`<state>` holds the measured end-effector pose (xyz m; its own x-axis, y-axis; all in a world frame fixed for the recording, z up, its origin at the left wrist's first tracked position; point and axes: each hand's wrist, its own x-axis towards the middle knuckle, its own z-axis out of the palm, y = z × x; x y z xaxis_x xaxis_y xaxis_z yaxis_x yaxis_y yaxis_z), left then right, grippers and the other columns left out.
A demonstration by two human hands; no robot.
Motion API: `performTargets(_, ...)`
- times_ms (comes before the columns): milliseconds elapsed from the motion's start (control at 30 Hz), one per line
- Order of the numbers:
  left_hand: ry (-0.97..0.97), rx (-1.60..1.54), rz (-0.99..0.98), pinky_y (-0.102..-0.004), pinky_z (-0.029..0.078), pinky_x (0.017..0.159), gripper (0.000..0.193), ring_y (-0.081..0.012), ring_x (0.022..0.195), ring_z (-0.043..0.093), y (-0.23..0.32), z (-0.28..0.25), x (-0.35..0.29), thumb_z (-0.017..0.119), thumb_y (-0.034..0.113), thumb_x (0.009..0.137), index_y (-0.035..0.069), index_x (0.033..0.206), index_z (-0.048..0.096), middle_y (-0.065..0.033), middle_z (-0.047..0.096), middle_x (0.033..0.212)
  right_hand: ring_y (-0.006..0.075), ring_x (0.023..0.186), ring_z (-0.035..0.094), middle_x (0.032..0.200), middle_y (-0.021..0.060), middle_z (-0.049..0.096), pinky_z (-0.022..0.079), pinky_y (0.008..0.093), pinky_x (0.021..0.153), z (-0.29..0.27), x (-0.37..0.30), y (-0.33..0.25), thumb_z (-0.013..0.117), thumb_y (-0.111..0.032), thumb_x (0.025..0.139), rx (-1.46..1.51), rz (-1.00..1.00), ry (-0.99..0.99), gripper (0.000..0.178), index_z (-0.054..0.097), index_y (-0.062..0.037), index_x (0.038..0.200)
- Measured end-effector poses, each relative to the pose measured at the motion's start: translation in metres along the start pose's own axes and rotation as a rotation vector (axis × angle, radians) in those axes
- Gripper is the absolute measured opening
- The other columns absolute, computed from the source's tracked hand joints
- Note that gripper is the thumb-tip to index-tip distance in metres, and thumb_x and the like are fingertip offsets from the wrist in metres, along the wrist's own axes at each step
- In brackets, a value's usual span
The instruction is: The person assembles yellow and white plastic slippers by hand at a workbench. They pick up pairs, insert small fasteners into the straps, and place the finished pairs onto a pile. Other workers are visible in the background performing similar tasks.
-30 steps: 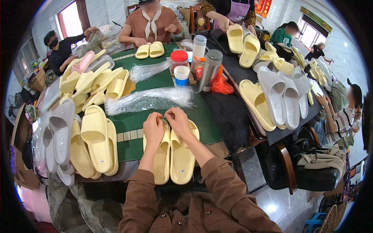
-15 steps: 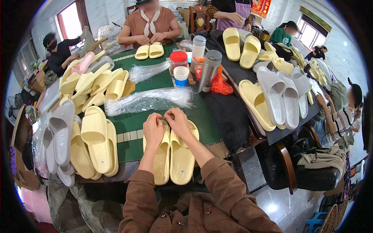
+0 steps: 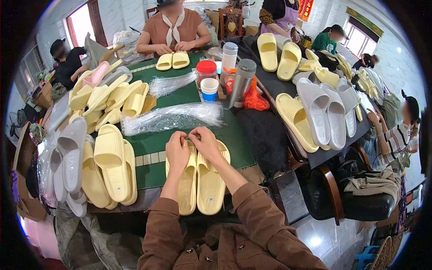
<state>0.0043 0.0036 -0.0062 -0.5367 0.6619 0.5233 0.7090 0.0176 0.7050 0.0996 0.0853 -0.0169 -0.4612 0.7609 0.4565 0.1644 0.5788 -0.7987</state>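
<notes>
A pair of pale yellow slippers stands side by side at the table's near edge, a left slipper [image 3: 187, 193] and a right slipper [image 3: 210, 186], toes pointing away from me. Over the left slipper's toe end is my left hand [image 3: 177, 152], fingers pinched together. My right hand [image 3: 205, 142] is pinched close beside it, above the gap between the toes. Whatever thin thing the fingertips hold is too small to make out. Just beyond my hands, a bundle of clear plastic strands [image 3: 173, 118] lies on the green mat [image 3: 150, 176].
Yellow slippers [image 3: 112, 168] and grey slippers [image 3: 72, 153] are heaped at left. A red-lidded jar [image 3: 206, 72], paper cups [image 3: 209, 89] and a steel flask [image 3: 243, 83] stand beyond the strands. More slippers [image 3: 294, 121] cover the right table. A person [image 3: 173, 33] sits opposite.
My hands stay over the slipper toes, and the fingertips have drawn slightly closer to the left slipper. At the back right, the person in the purple apron has shifted.
</notes>
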Motion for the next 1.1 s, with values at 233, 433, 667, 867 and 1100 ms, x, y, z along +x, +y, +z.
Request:
performTargets(233,0.02,-0.028,-0.015,-0.0378,0.047,0.066,0.013,-0.0268,0.074,0.061,0.001,-0.001,0.0,0.052,-0.003,0.083,0.001,0.095,0.059,-0.0138,0.062,0.083,0.0281,0.08,0.059,0.084,0.0135,0.061,0.047,0.0381,0.07,0.001,0.0,0.003,0.068,-0.015,0.083,-0.047,-0.021,-0.004,0.016,0.065,0.0003,0.085)
performTargets(433,0.022,-0.075,-0.028,-0.0403,0.048,0.065,0.007,-0.0304,0.073,0.063,0.003,-0.001,0.0,0.057,0.003,0.086,0.002,0.092,0.059,-0.0141,0.063,0.082,0.0274,0.079,0.06,0.084,0.0146,0.061,0.048,0.0366,0.072,0.001,0.0,0.003,0.067,-0.013,0.084,-0.045,0.008,-0.005,0.014,0.065,0.0012,0.083)
performTargets(667,0.037,-0.04,-0.023,-0.0411,0.047,0.064,0.01,-0.0328,0.07,0.062,0.002,-0.001,0.001,0.057,0.01,0.088,0.001,0.089,0.059,-0.0147,0.063,0.08,0.0323,0.082,0.059,0.084,0.0154,0.06,0.047,0.0394,0.074,-0.001,0.001,-0.003,0.063,-0.009,0.084,0.13,0.071,0.119,0.01,0.06,0.0009,0.083)
performTargets(867,0.048,-0.005,-0.003,-0.0408,0.045,0.065,0.013,-0.0335,0.071,0.059,-0.001,0.0,0.001,0.056,0.012,0.09,0.0,0.086,0.057,-0.0152,0.06,0.079,0.0245,0.077,0.059,0.089,0.0139,0.058,0.047,0.0343,0.071,-0.001,0.003,0.006,0.06,-0.007,0.089,0.091,0.021,0.168,0.01,0.058,0.0023,0.089)
performTargets(1100,0.072,-0.015,-0.016,-0.0401,0.045,0.065,0.016,-0.0327,0.071,0.058,-0.003,0.001,0.001,0.056,0.015,0.092,0.001,0.088,0.054,-0.0151,0.059,0.079,0.0232,0.077,0.058,0.089,0.0131,0.058,0.047,0.0339,0.071,-0.001,0.003,0.006,0.06,-0.008,0.089,0.123,0.038,0.198,0.01,0.058,0.002,0.089)
